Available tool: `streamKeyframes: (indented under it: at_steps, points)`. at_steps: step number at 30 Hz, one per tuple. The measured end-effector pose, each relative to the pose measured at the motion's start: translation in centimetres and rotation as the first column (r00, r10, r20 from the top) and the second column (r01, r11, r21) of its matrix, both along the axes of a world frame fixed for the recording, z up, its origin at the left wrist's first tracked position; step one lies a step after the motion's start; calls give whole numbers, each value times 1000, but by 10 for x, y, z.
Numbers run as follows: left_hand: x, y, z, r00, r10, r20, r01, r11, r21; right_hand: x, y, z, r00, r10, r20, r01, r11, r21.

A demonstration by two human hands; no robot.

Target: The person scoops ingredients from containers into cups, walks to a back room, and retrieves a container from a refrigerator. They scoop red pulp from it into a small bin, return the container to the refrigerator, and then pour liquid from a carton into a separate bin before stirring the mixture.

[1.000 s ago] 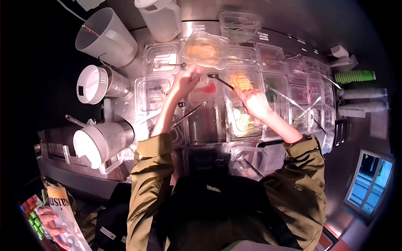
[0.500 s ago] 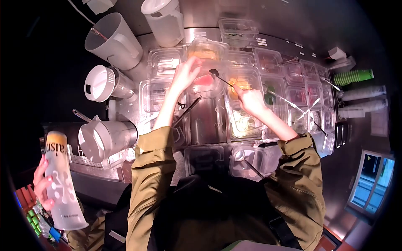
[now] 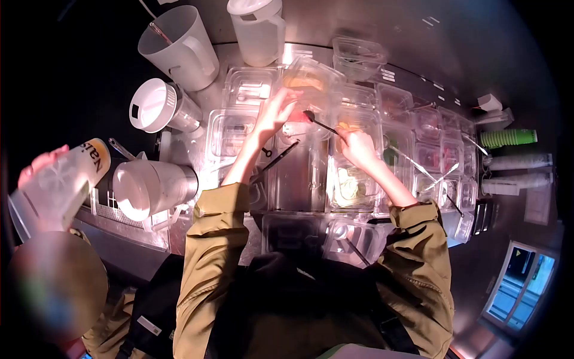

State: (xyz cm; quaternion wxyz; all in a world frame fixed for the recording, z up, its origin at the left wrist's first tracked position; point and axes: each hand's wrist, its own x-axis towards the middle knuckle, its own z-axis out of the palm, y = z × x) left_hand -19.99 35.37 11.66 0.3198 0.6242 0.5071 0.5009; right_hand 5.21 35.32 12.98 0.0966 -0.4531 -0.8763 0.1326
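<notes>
My left hand (image 3: 276, 116) is closed at the left side of a clear container with red contents (image 3: 299, 115), above a metal bin (image 3: 297, 185). Its fingertips rest near the container's upper edge, and part of the grip is hidden. In my right hand (image 3: 357, 146) is a long, thin spoon (image 3: 326, 126), its dark bowl at the red contents. Behind the container is another clear tub with orange contents (image 3: 305, 82). A black-handled utensil (image 3: 280, 158) lies slantwise below my left wrist.
Lidded clear tubs (image 3: 353, 185) surround the bin, some with utensils across them. White pitchers (image 3: 179, 51) stand on the left, and green cups (image 3: 508, 139) lie stacked at right. A co-worker's hand (image 3: 42, 164) at far left holds a tall printed cup (image 3: 66, 185).
The spoon's bowl now meets the red contents, with both my hands still close to the container. The co-worker's cup has tilted over and moved up. The view has shifted slightly.
</notes>
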Motion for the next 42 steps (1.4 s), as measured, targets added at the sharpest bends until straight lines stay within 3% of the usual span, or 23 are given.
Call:
streamKeyframes:
  at_steps: [5, 6, 10, 13, 16, 17, 18, 19, 21, 25, 27, 28, 31, 32, 33, 35, 37, 38, 41, 42]
  points:
    - [9, -21, -21, 992, 84, 94, -79, 995, -59, 5, -10, -1, 994, -105, -34, 97, 977, -192]
    - [12, -18, -28, 988, 154, -19, -149, 977, 151, 6, -11, -2, 992, -118, -51, 106, 976, -191]
    - [17, -27, -38, 946, 275, -173, -220, 934, 281, 8, -13, -10, 981, -158, -115, 133, 970, -204]
    - [16, -23, -35, 944, 322, -72, -295, 921, 255, 7, -12, -13, 968, -184, -174, 142, 964, -225]
    - [4, -9, -35, 944, 257, 206, -306, 915, 262, 3, -5, -9, 982, -97, -165, 78, 990, -121]
    - [-1, -4, -37, 888, 218, 406, -290, 949, 125, -2, -3, 3, 987, -102, -123, 84, 986, -146]
    - [-7, -7, -22, 885, 317, 342, -328, 944, -25, -4, -2, 9, 989, -62, -138, 51, 996, -78]
    - [-15, -10, -6, 882, 365, 300, -381, 925, -5, -11, -3, 28, 990, -45, -131, 33, 995, -91]
    - [-24, -13, -6, 799, 299, 521, -347, 938, -5, -17, -5, 55, 996, -34, -88, 25, 995, -95]
    - [-30, -61, 43, 753, 407, 517, -459, 888, -31, -25, -24, 104, 983, 127, -136, -123, 992, 34]
    - [-31, -87, 45, 724, 446, 527, -529, 848, 9, -29, -38, 127, 964, 206, -171, -194, 977, 85]
    - [-28, -102, 51, 674, 433, 598, -565, 824, 40, -31, -48, 142, 965, 208, -162, -198, 977, 72]
    - [-22, -162, 64, 574, 590, 568, -486, 804, -344, -34, -78, 167, 952, 238, -193, -245, 969, -11]
    - [-18, -182, 67, 573, 611, 546, -507, 788, -350, -33, -88, 171, 947, 245, -209, -261, 964, -51]
    - [-11, -201, 66, 480, 440, 759, -490, 852, -183, -32, -100, 173, 934, 252, -252, -287, 951, -112]
    - [1, -231, 54, 405, 369, 837, -519, 846, -121, -33, -120, 171, 911, 249, -328, -335, 911, -242]
    - [5, -271, 58, 523, 554, 648, -525, 808, -266, -30, -134, 165, 906, 249, -342, -362, 876, -320]
    - [11, -292, 70, 515, 572, 639, -467, 812, -350, -31, -143, 163, 900, 242, -362, -375, 854, -360]
    - [31, -327, 64, 428, 558, 711, -531, 792, -301, -33, -168, 168, 878, 257, -403, -432, 788, -439]
    - [36, -341, 68, 463, 671, 579, -586, 722, -369, -33, -177, 172, 868, 306, -391, -461, 790, -404]
